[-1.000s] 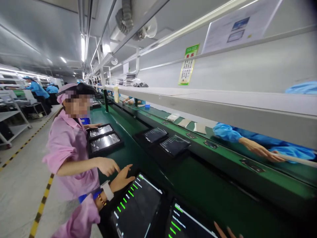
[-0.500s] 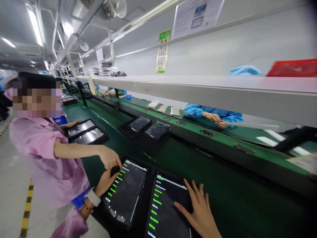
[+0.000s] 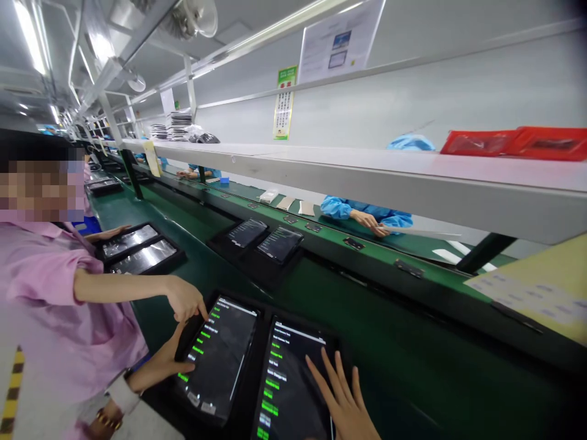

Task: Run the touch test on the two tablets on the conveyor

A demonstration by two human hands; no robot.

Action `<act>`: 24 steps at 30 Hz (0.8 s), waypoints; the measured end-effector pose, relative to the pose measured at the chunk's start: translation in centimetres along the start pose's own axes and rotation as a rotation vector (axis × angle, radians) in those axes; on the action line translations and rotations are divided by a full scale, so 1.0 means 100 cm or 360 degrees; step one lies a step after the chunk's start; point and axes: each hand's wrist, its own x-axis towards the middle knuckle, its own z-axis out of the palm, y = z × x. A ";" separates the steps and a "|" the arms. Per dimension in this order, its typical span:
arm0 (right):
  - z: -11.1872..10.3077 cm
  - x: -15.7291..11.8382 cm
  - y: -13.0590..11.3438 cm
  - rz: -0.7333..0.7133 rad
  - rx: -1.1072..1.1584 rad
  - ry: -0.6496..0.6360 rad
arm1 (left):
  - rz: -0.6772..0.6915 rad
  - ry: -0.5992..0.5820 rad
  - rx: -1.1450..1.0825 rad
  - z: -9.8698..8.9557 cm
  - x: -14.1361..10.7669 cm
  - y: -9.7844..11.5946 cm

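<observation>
Two dark tablets lie side by side in a black carrier on the green conveyor. Both screens show green and white text lines. My left hand [image 3: 170, 365], with a white watch and a bracelet on the wrist, grips the left edge of the left tablet [image 3: 227, 351], thumb on the glass. My right hand [image 3: 343, 397] rests flat on the right tablet [image 3: 288, 366] with its fingers spread. A co-worker in a pink smock stands at my left. That person's hand [image 3: 184, 299] points a finger at the top left corner of the left tablet.
Further pairs of tablets lie on the conveyor [image 3: 398, 366], one pair ahead [image 3: 263, 239] and one by the co-worker [image 3: 137, 249]. A long white shelf [image 3: 367, 171] carries red trays [image 3: 513, 142]. Blue-sleeved hands [image 3: 367, 217] work on the far side. A yellowish sheet [image 3: 536, 287] lies at right.
The view has swung rightward. My right hand came into view and settled on the right tablet. My left hand slid down the left tablet's edge, and the co-worker's finger moved to its corner.
</observation>
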 end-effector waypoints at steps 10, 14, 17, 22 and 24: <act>-0.014 0.003 -0.015 -0.0028 0.0060 0.0186 | -0.0147 0.0157 0.0179 0.000 -0.017 -0.021; -0.013 0.009 -0.017 -0.0070 -0.0040 0.0304 | -0.0149 0.0339 0.0227 0.009 -0.008 -0.018; -0.012 0.010 -0.017 -0.0172 -0.0113 0.0347 | -0.0050 0.0370 0.0171 0.013 -0.010 -0.015; -0.018 0.001 -0.020 -0.0467 -0.0113 0.0359 | 0.0061 0.0077 -0.0125 0.008 -0.023 -0.011; -0.020 0.000 -0.020 -0.0563 -0.0081 0.0348 | 0.0077 -0.0010 -0.0208 0.004 -0.027 -0.006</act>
